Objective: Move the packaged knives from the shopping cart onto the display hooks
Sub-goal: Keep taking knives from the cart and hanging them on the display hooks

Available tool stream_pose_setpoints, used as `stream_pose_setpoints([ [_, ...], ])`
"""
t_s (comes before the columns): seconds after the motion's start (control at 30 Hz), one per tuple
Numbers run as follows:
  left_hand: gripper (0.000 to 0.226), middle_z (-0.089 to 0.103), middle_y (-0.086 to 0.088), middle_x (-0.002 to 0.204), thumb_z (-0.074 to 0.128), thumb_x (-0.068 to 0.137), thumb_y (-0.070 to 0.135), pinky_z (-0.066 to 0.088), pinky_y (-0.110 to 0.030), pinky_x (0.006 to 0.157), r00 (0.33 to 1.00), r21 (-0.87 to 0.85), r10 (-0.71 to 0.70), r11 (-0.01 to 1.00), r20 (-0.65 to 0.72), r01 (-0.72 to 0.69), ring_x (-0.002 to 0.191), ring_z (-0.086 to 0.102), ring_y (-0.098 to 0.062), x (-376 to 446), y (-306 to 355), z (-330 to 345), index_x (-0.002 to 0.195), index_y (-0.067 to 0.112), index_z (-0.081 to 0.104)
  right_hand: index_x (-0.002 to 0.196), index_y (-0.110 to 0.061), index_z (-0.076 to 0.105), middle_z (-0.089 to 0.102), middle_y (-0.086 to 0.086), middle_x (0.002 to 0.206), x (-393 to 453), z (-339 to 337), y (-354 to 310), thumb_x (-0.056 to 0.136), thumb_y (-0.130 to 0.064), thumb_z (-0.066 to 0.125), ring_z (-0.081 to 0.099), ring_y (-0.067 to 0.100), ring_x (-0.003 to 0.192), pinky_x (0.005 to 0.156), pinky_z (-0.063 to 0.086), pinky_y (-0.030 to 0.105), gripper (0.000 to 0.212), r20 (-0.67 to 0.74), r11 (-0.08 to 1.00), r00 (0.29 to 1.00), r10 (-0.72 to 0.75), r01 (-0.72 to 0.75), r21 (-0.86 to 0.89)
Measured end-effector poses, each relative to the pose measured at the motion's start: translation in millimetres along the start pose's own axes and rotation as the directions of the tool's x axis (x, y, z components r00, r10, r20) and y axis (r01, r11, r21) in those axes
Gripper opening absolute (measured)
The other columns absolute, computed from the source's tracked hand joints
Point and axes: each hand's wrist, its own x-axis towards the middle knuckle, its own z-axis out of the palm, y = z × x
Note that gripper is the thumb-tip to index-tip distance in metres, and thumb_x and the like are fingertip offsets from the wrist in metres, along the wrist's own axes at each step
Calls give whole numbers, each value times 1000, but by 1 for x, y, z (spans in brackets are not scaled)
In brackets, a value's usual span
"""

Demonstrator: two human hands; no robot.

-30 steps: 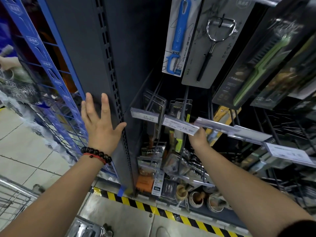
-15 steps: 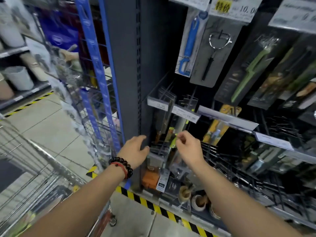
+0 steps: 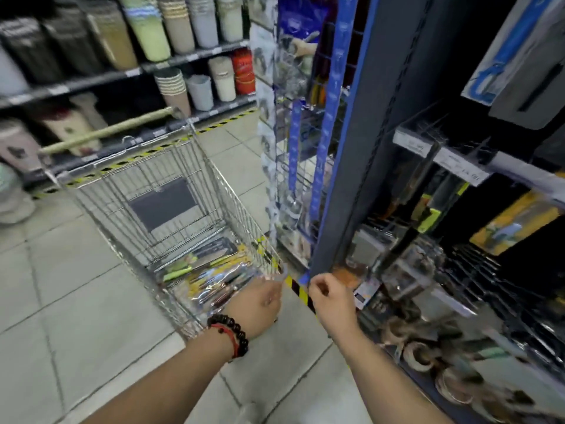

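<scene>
Glossy plastic packaged knives (image 3: 211,270) lie heaped in wire shopping cart (image 3: 171,191); labels blurred. Left hand (image 3: 260,307) reaches over them, fingers hidden, grip undeterminable. Right hand (image 3: 331,296) loosely curled, empty.

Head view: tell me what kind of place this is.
Most likely a housewares aisle in a store: a wire shopping cart, shelf price tags, and stacked cups on shelving.

Open top of the shopping cart (image 3: 195,166) at 10 o'clock admits a hand from above; its wire walls bar the sides. Grey shelf upright (image 3: 360,148) at 1 o'clock blocks passage; display hooks (image 3: 477,264) crowd 3 o'clock.
</scene>
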Motion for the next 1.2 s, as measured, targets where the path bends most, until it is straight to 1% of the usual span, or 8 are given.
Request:
stream_pose_setpoints([
  [0.17, 37, 62, 5, 113, 42, 91, 49, 49, -35, 88, 990, -37, -140, 989, -1, 140, 104, 59, -17, -47, -67, -27, 110, 26, 63, 74, -26, 60, 64, 1, 73, -32, 83, -17, 88, -18, 58, 58, 16, 67, 65, 46, 34, 16, 171, 999, 985, -3, 11, -42],
  [0.3, 28, 63, -1, 117, 43, 92, 29, 50, -38, 90, 968, -97, -251, 963, 21, 252, 106, 60, -21, -74, -141, -56, 110, 21, 62, 68, -32, 58, 64, -2, 68, -51, 164, -48, 87, -13, 60, 58, 12, 65, 63, 45, 26, 26, 242, 998, 970, -11, 25, -55],
  [0.43, 30, 58, 4, 128, 44, 96, 31, 45, -28, 96, 966, -150, -259, 955, -14, 254, 115, 55, -16, -96, -221, -94, 121, 25, 60, 70, -27, 61, 66, 0, 66, -69, 263, -77, 81, -25, 58, 65, 23, 68, 67, 55, 41, 11, 283, 998, 958, 50, -34, -62],
  [0.53, 32, 56, 5, 132, 45, 95, 34, 41, -27, 100, 975, -135, -223, 967, -20, 218, 119, 52, -14, -101, -280, -130, 124, 28, 57, 75, -25, 65, 66, -4, 72, -77, 321, -111, 85, -12, 60, 62, 19, 73, 69, 50, 26, 17, 245, 998, 968, 53, -48, -28],
  [0.63, 33, 57, 5, 130, 46, 95, 35, 44, -29, 98, 980, -131, -197, 972, -20, 193, 116, 54, -15, -96, -321, -169, 126, 28, 56, 82, -18, 65, 63, -10, 73, -72, 353, -141, 88, -9, 59, 57, 4, 68, 58, 40, 7, 12, 212, 997, 974, 81, -83, -3],
  [0.83, 33, 56, 4, 131, 45, 97, 34, 44, -28, 96, 997, -40, -79, 996, 12, 79, 113, 55, -15, -44, -362, -230, 127, 26, 55, 86, -21, 65, 69, 2, 81, -33, 400, -177, 91, -17, 56, 64, 22, 75, 70, 53, 38, 12, 120, 979, 978, 172, -183, 91],
  [1.0, 34, 56, 2, 131, 46, 96, 30, 45, -33, 98, 993, 80, 34, 996, 111, -43, 116, 53, -16, 25, -388, -266, 128, 24, 55, 84, -16, 64, 65, 2, 78, 25, 445, -185, 91, -10, 56, 57, 19, 72, 66, 49, 33, 12, 24, 939, 964, 265, -264, 220],
  [1.2, 30, 57, 2, 125, 45, 94, 29, 47, -35, 94, 971, 185, 25, 980, 238, -70, 116, 55, -21, 121, -419, -308, 122, 24, 57, 83, -16, 65, 63, -2, 75, 97, 504, -207, 89, -15, 59, 57, 19, 71, 64, 46, 30, 9, -45, 878, 913, 406, -376, 298],
])
